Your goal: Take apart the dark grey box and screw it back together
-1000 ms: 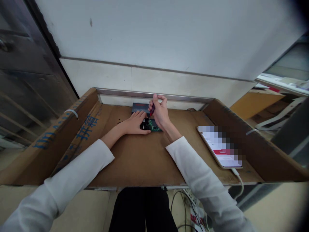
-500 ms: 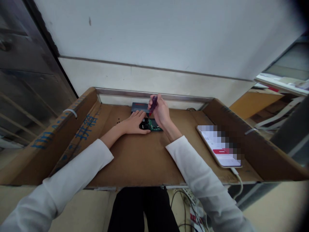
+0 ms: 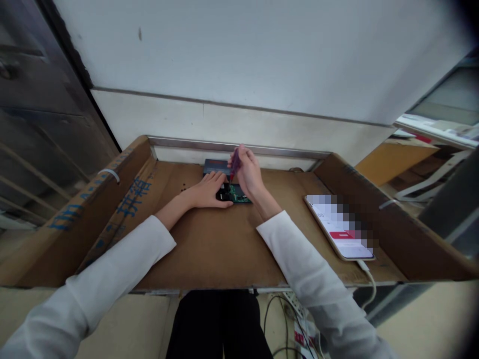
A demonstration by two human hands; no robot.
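My left hand [image 3: 207, 192] lies flat, fingers stretched out, pressing on a small black device with a green circuit board [image 3: 239, 194] on the cardboard-lined table [image 3: 217, 244]. My right hand [image 3: 249, 172] is closed round a small screwdriver [image 3: 234, 165] with a dark red handle, held nearly upright, its tip down on the board. A dark flat cover with a red label [image 3: 216, 165] lies just behind the board, near the back rail.
A phone [image 3: 339, 227] with a lit screen lies at the right of the table, a white cable running off its near end. A few tiny dark screws [image 3: 184, 188] sit left of my left hand. Cardboard flaps rise on both sides. Cables hang below the table's front edge.
My right hand has shifted its grip on the screwdriver, the handle turning and tilting slightly. The left hand and the board have stayed put.
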